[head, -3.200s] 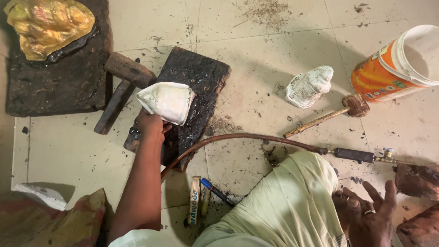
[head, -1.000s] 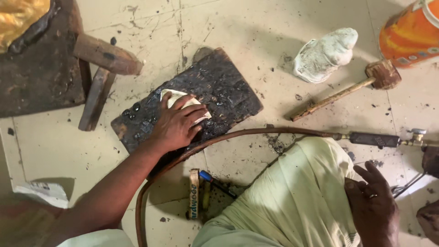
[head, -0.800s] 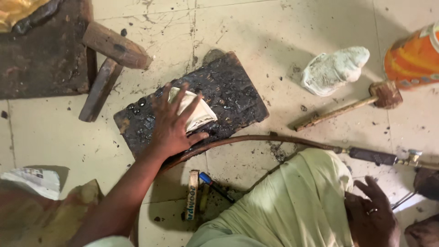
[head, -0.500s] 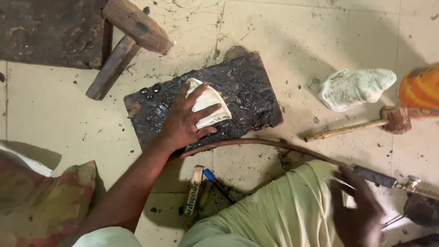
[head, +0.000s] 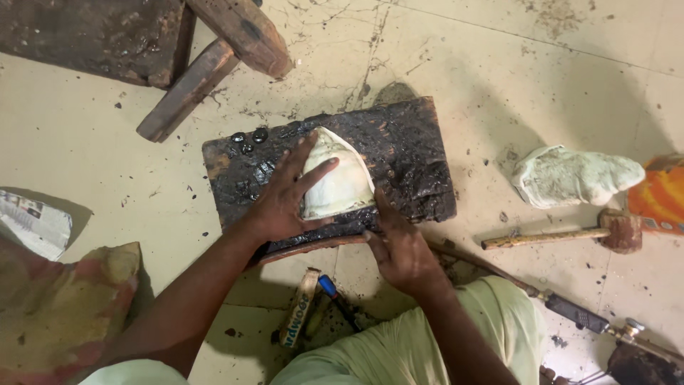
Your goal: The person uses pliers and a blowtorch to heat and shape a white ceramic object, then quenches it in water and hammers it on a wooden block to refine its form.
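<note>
A pale, shell-like curved metal piece (head: 338, 182) lies on a black pitch-covered wooden block (head: 399, 153) on the floor. My left hand (head: 285, 192) lies flat over its left part, fingers spread and pressing down. My right hand (head: 399, 246) rests at the block's near edge, its index finger touching the piece's lower right corner. Neither hand grips anything.
A wooden mallet (head: 214, 53) and a second dark board (head: 100, 32) lie at the top left. A whitish lump (head: 577, 175), a small hammer (head: 563, 235) and an orange container (head: 662, 196) sit at the right. A hose with a torch (head: 577, 314) runs under my arms. A cushion (head: 57, 306) is at left.
My left hand set the pale piece down on the block and now presses it flat. My right hand came up from my knee to the piece's edge. The view moved closer.
</note>
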